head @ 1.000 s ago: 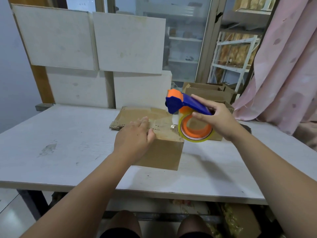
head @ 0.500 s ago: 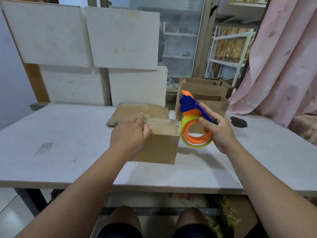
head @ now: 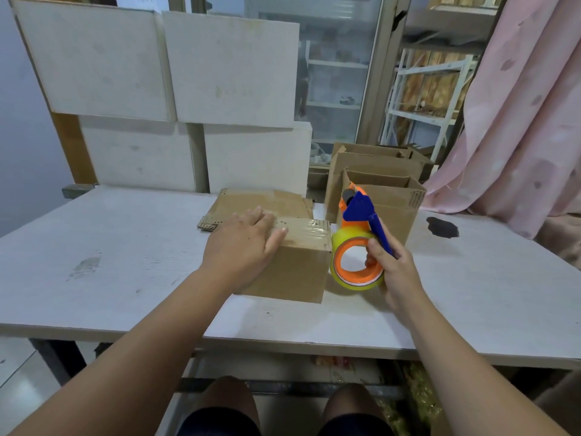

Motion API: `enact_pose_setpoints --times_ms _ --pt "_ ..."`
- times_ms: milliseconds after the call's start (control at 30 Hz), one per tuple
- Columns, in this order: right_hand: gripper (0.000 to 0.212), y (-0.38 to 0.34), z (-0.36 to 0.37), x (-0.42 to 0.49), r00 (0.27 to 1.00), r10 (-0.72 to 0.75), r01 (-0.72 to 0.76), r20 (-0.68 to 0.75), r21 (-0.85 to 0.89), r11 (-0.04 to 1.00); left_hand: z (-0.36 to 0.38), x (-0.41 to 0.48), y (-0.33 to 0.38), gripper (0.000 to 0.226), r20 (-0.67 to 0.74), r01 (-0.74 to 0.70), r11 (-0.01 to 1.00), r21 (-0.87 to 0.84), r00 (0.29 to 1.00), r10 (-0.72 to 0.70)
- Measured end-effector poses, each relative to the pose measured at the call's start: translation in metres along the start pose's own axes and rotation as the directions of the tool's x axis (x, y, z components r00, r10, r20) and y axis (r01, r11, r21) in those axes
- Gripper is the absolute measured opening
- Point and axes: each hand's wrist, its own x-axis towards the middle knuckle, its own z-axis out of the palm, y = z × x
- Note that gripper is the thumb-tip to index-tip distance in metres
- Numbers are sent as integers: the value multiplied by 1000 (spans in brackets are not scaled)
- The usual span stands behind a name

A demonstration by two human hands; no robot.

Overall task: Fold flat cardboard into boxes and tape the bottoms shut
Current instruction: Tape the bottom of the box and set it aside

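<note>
So here we've got the box (head: 292, 262) sitting bottom-up around the middle of the table (head: 125, 262), its long side running left to right and one plain face turned toward us. There's a shiny strip of tape along its top, running the same way out to the right edge.

Our left hand (head: 242, 247) lies flat on the left half of the top, fingers straight and close together, pointing away and a bit right, thumb along the near top edge.

Our right hand (head: 393, 269) has the tape gun (head: 358, 243), fingers curled tight round the blue handle, thumb up against the orange core of the roll. The gun stands pretty much upright: yellow roll at the bottom, orange head at the top, pointing up and away from us, handle slanting down-right into the palm. The roll is right at the box's right side. Can't tell if it actually touches.

Flat cardboard (head: 261, 201) lies on the table just behind the box. Off to the right, behind the gun, open boxes (head: 390, 202) stand upright. There's a dark stain (head: 441, 226) on the table further right, and a pink curtain (head: 518, 121) hangs past it.
</note>
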Motion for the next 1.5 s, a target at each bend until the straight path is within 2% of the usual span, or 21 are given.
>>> enact_pose_setpoints --times_ms 100,133,200,267,333,433,533,633,833,900,967,1000,1033,1100,1133,1200,1233,1300,1400,1433,1500 --pt "52 -4 3 2 999 -8 12 39 -122 992 -3 4 1 90 18 -77 986 146 997 75" --pt "48 -7 7 3 998 -17 28 68 -170 985 -4 3 3 94 36 -110 982 153 994 106" --pt "46 -11 20 3 989 -34 71 144 -260 963 -4 0 9 87 72 -148 984 101 987 141" --pt "53 -14 33 4 978 -30 94 206 -309 946 -4 -4 9 87 104 -132 989 60 987 125" --pt "62 -15 42 6 967 1 91 256 -345 934 -6 -7 4 94 106 -99 992 77 990 91" --pt "67 -17 47 8 939 25 115 343 -381 917 -9 -8 -8 91 92 -74 991 108 994 64" --pt "50 -22 57 10 953 2 113 302 -363 925 -7 -8 -15 93 86 -76 991 112 994 66" --pt "42 -24 71 17 965 -33 151 261 -446 882 -6 -6 -19 93 75 -79 991 106 995 71" --pt "60 -33 63 25 956 -76 214 282 -500 839 -6 -8 -24 80 66 -92 991 100 994 86" --pt "63 -37 59 26 946 -86 265 313 -592 761 -6 -8 -24 77 54 -84 992 91 995 80" --pt "64 -35 56 25 919 -86 356 385 -716 600 -6 -7 -24 75 40 -73 994 81 997 70" --pt "64 -31 54 24 912 -77 373 402 -739 561 -6 -7 -23 75 31 -68 995 79 997 66" --pt "62 -27 52 22 918 -61 349 391 -727 591 -5 -8 -23 74 21 -64 995 78 998 62" --pt "55 -26 48 18 953 -47 218 301 -568 793 -4 -8 -22 72 9 -53 996 73 999 52" --pt "54 -27 45 18 965 -73 187 251 -468 863 -4 -8 -22 72 9 -48 997 68 999 47" --pt "57 -29 37 19 974 -116 178 193 -344 922 -4 -8 -22 71 8 -44 997 59 999 44" --pt "58 -31 35 20 972 -120 183 201 -337 924 -3 -8 -22 71 2 -46 997 58 999 46" --pt "57 -36 33 18 962 -101 209 255 -443 872 -2 -7 -22 70 -10 -46 997 60 999 47" --pt "62 -36 29 15 928 2 286 373 -717 636 -2 -7 -21 70 -6 -38 998 60 999 38" --pt "61 -35 27 15 920 28 297 390 -742 601 -2 -7 -21 70 -7 -38 997 62 999 39" --pt "59 -37 24 15 922 39 277 385 -728 626 -2 -7 -22 70 -13 -41 997 65 999 42"
